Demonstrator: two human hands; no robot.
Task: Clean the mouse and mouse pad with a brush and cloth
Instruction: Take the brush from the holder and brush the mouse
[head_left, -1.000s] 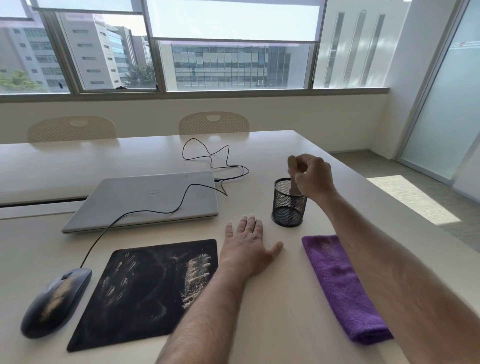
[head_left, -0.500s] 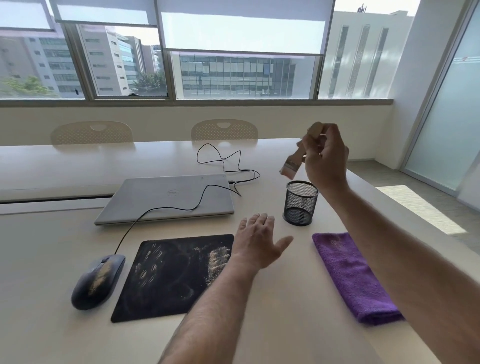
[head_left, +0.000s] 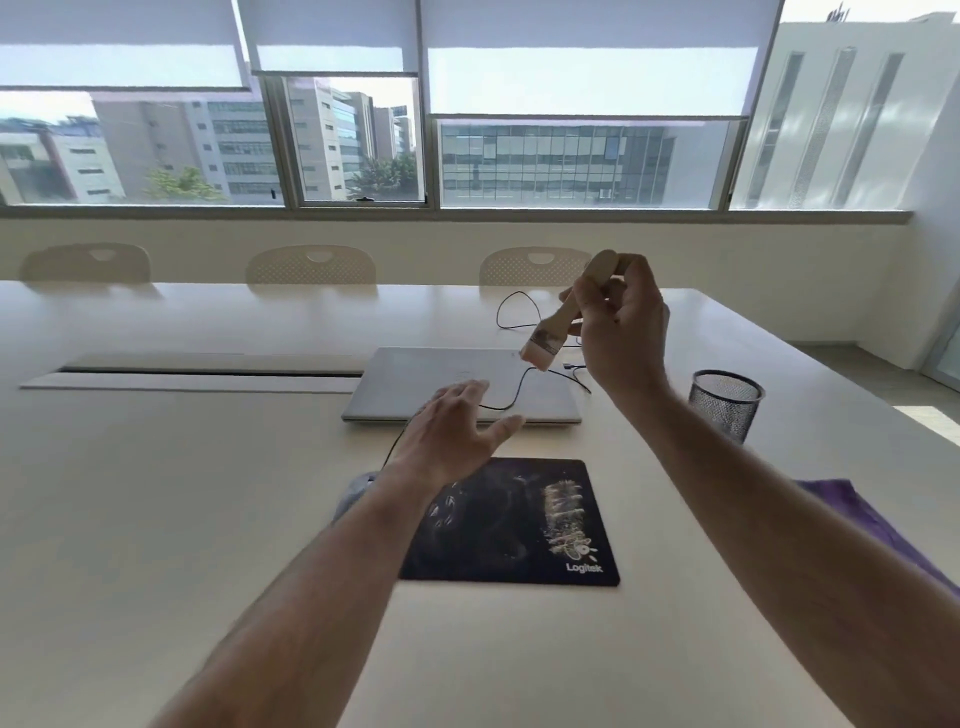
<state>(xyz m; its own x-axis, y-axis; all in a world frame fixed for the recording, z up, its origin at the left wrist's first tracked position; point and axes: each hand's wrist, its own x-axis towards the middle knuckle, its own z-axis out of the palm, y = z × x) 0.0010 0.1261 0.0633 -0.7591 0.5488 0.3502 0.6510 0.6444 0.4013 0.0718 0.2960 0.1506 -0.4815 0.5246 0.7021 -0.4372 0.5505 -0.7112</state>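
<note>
The left forearm hid most of the dark rounded mouse (head_left: 358, 496); the purple cloth (head_left: 852, 509) at 4 o'clock was half covered. The flat black dust-streaked mouse pad (head_left: 524, 535) lay centrally on the pale worktop (head_left: 156, 493). The left hand (head_left: 452, 431) hovered with fingers spread, touching nothing. The right hand (head_left: 621, 332) pinched a wooden-handled flat brush (head_left: 561, 322) at 1 o'clock.

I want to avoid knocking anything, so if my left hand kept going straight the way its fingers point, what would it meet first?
Probably the closed laptop: the left hand hangs open above the table, fingers aimed at it, with the mouse cable draped across the lid. Its height is unclear, so it might pass over.
</note>
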